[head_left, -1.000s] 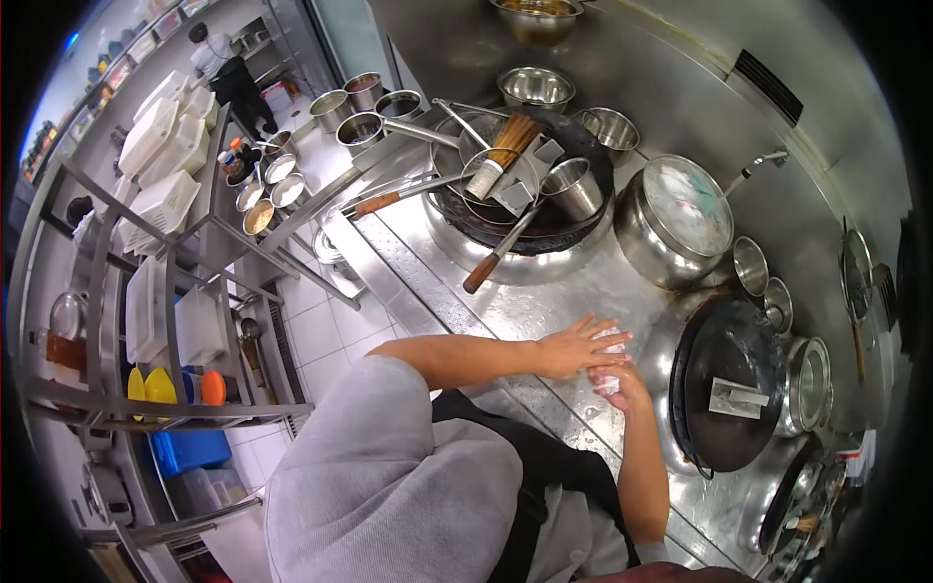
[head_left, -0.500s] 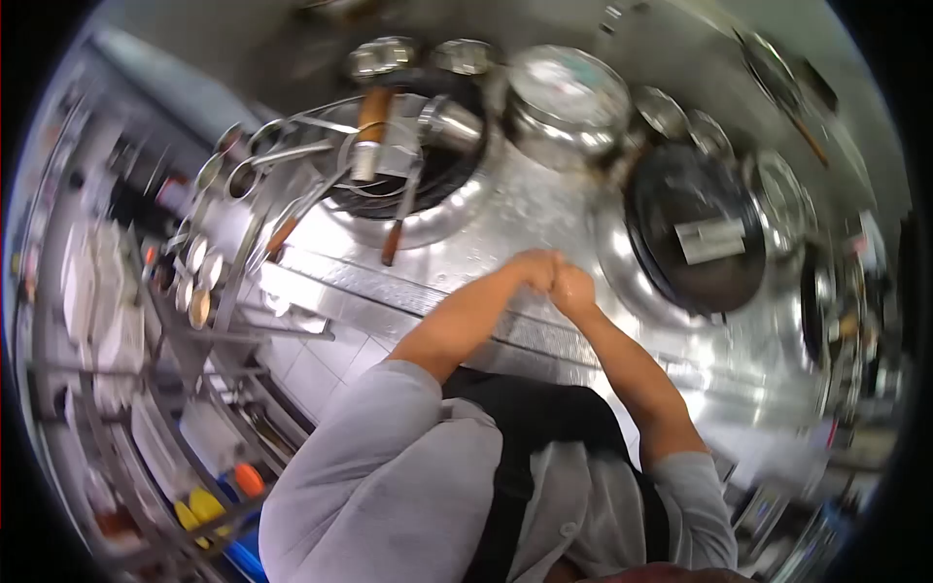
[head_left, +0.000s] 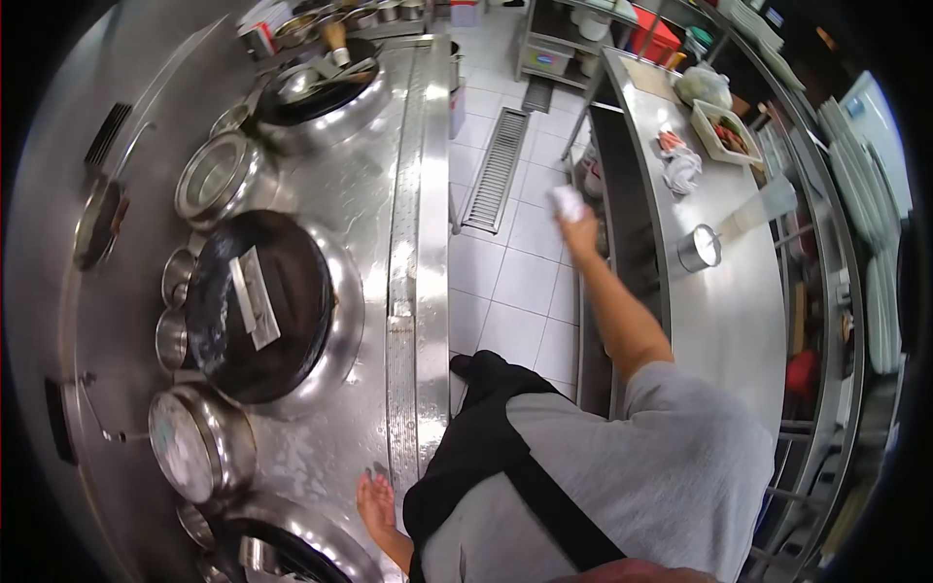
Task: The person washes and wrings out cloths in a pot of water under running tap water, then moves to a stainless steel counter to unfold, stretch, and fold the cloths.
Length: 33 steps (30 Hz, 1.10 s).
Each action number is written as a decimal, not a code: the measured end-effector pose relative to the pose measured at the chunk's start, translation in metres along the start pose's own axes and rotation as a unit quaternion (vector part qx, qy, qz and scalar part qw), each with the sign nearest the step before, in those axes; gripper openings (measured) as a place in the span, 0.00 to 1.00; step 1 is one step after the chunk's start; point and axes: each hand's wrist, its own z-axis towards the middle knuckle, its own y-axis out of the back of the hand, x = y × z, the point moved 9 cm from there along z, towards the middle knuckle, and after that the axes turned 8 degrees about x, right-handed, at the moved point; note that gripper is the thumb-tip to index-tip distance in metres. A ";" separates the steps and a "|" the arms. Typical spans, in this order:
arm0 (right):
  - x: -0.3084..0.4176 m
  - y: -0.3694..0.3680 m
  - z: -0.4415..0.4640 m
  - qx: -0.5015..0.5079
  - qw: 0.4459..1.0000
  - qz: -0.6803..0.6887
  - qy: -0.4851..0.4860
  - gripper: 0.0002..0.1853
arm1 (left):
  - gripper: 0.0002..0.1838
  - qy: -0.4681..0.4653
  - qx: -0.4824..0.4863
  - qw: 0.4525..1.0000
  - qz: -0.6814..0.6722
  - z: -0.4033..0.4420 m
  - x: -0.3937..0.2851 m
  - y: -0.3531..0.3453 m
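My right hand (head_left: 580, 231) is closed on a small white cloth (head_left: 566, 202), blurred by motion, above the tiled floor beside the prep counter. Low on the left, my left hand (head_left: 377, 500) is held with its fingers apart and nothing in it, near the front edge of the steel cooking range (head_left: 335, 428). Closest to it on the range are a covered steel pot (head_left: 233, 442) and a dark wok (head_left: 306, 544) with a metal cup (head_left: 258, 554) in it.
A large black wok (head_left: 292, 335) holds a flat metal piece (head_left: 258, 296). On the steel counter (head_left: 724, 360) stand a metal container (head_left: 699, 250), a crumpled cloth (head_left: 682, 170) and a white tub (head_left: 724, 131) of food. A floor drain (head_left: 497, 170) runs between range and counter.
My view has turned, so the range now lies to the left and the counter to the right. My hands, together before, are apart; the right now holds a white cloth.
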 end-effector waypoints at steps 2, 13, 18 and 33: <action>-0.032 0.092 0.044 -0.183 0.983 -0.006 0.014 0.29 | 0.24 0.010 -0.045 0.999 0.019 0.001 0.001 -0.001; -0.177 0.002 0.045 0.372 0.879 0.243 -0.171 0.21 | 0.27 -0.066 -0.097 0.986 0.117 -0.009 -0.065 0.027; 0.134 -0.288 -0.344 0.866 0.493 0.078 -0.041 0.18 | 0.26 -0.193 -0.109 0.968 0.117 -0.002 -0.143 0.067; 0.599 -0.639 -0.718 0.582 0.470 0.089 0.657 0.20 | 0.23 -0.425 -0.476 0.614 0.464 0.002 -0.452 0.148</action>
